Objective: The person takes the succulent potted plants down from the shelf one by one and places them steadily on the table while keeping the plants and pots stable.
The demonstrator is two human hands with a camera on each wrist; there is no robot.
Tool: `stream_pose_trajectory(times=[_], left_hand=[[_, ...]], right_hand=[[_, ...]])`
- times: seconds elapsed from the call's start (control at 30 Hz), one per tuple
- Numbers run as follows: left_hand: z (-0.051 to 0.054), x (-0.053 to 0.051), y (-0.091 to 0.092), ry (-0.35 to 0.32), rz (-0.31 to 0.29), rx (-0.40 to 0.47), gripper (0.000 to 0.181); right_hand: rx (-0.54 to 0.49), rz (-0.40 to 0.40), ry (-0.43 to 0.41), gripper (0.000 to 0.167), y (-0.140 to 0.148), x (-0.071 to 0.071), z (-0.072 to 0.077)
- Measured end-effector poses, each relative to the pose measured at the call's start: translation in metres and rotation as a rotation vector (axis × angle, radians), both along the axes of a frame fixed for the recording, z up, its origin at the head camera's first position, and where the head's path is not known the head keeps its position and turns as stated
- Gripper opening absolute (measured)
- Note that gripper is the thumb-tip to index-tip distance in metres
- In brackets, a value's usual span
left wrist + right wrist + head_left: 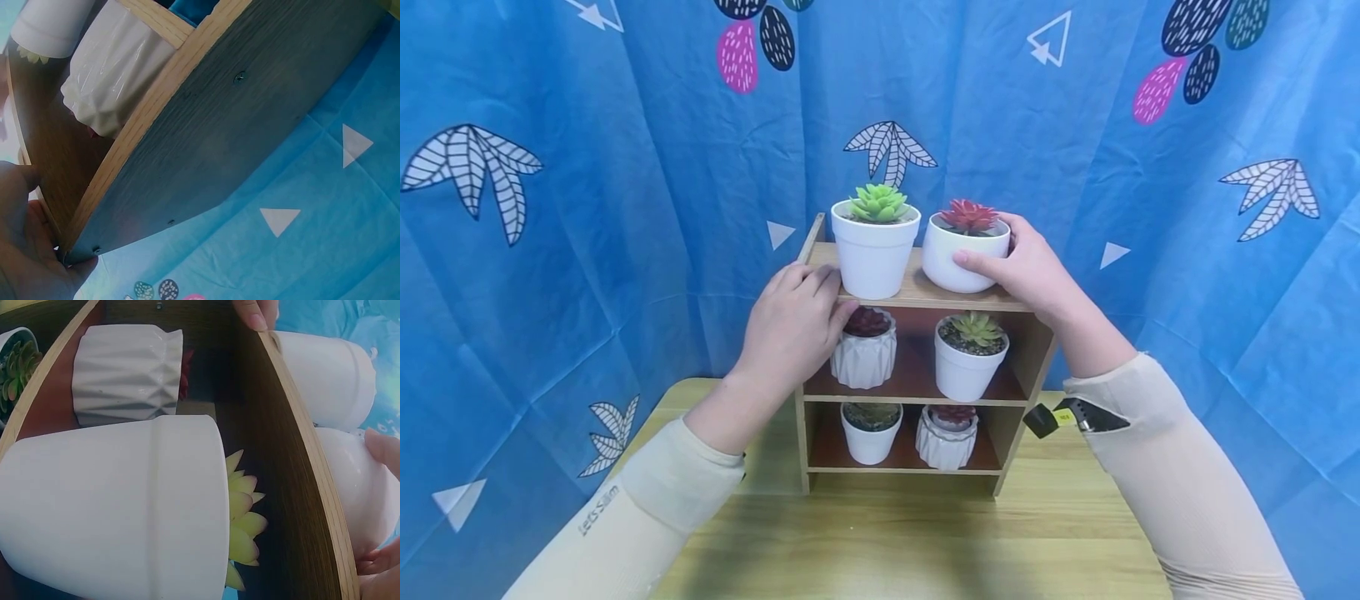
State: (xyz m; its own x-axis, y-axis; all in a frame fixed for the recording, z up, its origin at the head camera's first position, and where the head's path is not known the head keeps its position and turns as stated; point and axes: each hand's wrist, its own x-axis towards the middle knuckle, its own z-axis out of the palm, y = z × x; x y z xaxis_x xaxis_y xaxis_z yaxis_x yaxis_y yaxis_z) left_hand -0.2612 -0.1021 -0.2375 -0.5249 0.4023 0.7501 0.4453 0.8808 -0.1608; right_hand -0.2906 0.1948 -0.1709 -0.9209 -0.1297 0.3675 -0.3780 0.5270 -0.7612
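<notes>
My right hand (pixel 1037 267) grips a rounded white pot (pixel 958 262) with a red succulent, thumb at its front and fingers behind, on the top board of a wooden shelf (pixel 917 293). The right wrist view has this pot (pixel 356 487) at its right edge, with fingers (pixel 386 450) on it. My left hand (pixel 790 329) holds the shelf's top left corner; in the left wrist view the hand (pixel 25 237) has its thumb and fingers around that corner. Between the hands stands a taller white pot (pixel 874 258) with a green succulent.
On the middle level are a ribbed white pot (pixel 865 358) and a smooth white pot (pixel 968 367). Below them are another smooth pot (pixel 871 437) and a faceted one (pixel 946 442). The shelf stands on a wooden table (pixel 895 550), with a blue curtain (pixel 700 192) around it.
</notes>
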Motion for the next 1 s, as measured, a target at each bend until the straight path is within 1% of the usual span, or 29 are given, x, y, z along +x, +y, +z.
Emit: stream_pose_trajectory(times=[0.13,0.27,0.6,0.77,1.0], left_hand=[[0.0,0.0,0.001,-0.011,0.004,0.001,0.047],[0.0,0.0,0.001,-0.017,0.007,0.001,0.047],[0.0,-0.001,0.001,-0.01,-0.004,0.006,0.046],[0.0,-0.001,0.001,-0.013,-0.002,0.004,0.046],[-0.001,0.0,0.0,-0.01,0.0,0.009,0.045]], right_hand=[[-0.026,0.01,-0.001,0.093,0.0,0.0,0.0],[-0.027,0.005,0.002,0.092,0.0,0.002,-0.001],[-0.062,0.01,-0.01,0.09,0.002,0.005,-0.001],[-0.078,0.013,-0.008,0.087,0.002,0.008,-0.002],[-0.083,0.005,-0.015,0.087,0.002,0.014,-0.002]])
